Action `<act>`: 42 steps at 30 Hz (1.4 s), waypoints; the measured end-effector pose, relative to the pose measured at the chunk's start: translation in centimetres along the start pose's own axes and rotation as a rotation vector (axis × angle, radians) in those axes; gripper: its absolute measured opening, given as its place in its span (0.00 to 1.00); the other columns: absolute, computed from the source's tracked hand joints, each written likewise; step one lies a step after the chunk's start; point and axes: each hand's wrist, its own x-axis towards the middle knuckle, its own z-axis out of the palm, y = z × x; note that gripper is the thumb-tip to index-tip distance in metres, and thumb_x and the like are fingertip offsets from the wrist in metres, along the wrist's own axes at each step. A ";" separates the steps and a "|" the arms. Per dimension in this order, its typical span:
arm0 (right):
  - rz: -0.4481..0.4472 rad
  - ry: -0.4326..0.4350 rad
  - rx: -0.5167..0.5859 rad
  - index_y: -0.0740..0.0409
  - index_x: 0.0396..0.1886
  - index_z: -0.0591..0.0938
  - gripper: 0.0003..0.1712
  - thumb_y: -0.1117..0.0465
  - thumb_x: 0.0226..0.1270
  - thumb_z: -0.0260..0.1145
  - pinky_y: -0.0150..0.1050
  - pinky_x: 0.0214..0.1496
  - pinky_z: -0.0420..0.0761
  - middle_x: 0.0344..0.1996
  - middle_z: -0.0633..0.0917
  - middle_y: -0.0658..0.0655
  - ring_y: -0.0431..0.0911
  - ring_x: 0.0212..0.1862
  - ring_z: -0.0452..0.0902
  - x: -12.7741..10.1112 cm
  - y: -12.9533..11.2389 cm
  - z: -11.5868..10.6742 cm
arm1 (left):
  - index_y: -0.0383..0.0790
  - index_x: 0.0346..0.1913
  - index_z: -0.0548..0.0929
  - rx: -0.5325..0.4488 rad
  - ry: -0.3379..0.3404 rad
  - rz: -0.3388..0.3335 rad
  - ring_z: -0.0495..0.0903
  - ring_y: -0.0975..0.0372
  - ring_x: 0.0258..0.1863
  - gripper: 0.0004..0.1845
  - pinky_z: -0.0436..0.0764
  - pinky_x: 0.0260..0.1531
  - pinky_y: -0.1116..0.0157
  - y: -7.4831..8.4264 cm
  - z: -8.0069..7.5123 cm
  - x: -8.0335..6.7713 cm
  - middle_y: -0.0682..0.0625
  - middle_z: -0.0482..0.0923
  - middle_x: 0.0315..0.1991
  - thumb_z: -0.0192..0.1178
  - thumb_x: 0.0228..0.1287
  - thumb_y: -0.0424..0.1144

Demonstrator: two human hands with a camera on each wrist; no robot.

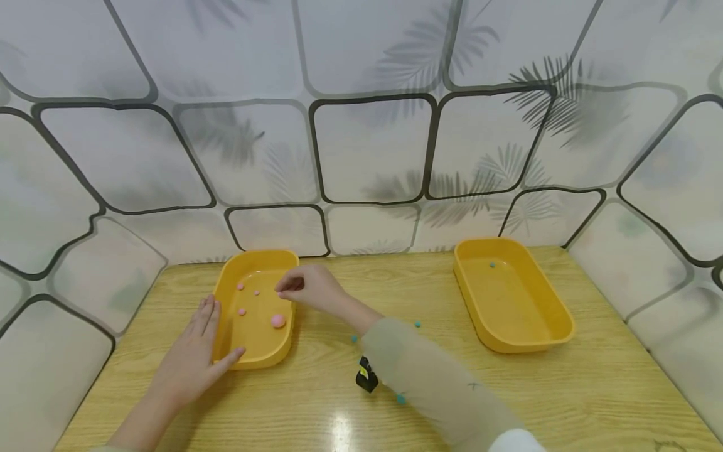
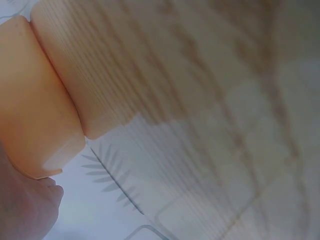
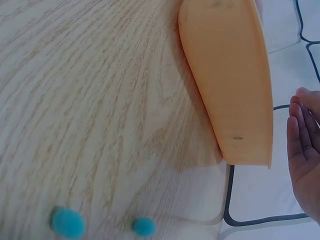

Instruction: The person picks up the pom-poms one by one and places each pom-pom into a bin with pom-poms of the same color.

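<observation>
Hands: left [image 1: 194, 355] flat against smooth yellow tray [image 1: 257, 361]; right [image 1: 310, 287] apparently pinching something.

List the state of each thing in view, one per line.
Left yellow plastic tray: upright, holds four pink pompoms.
Right yellow plastic tray: upright, holds one teal pompom.
Left hand: fingers straight, resting against left tray's side.
Right hand: fingers curled above left tray; contents unclear.
Small black clip: on table.
</observation>
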 end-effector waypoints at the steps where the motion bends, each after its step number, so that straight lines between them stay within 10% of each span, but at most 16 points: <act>1: 0.003 0.005 0.001 0.59 0.45 0.93 0.06 0.64 0.72 0.74 0.22 0.42 0.83 0.43 0.94 0.55 0.39 0.40 0.87 0.1 0.0 0.1 | 0.19 0.82 0.49 0.001 0.002 0.000 0.47 0.33 0.84 0.56 0.51 0.84 0.40 0.0 0.0 0.0 0.23 0.44 0.83 0.61 0.74 0.61; 42: 0.062 0.065 0.052 0.64 0.49 0.92 0.10 0.69 0.70 0.73 0.23 0.44 0.83 0.44 0.94 0.59 0.47 0.44 0.89 0.5 0.7 1.7 | 0.19 0.82 0.48 -0.002 0.013 0.005 0.49 0.33 0.84 0.57 0.51 0.84 0.40 -0.2 0.1 0.0 0.23 0.45 0.83 0.62 0.74 0.61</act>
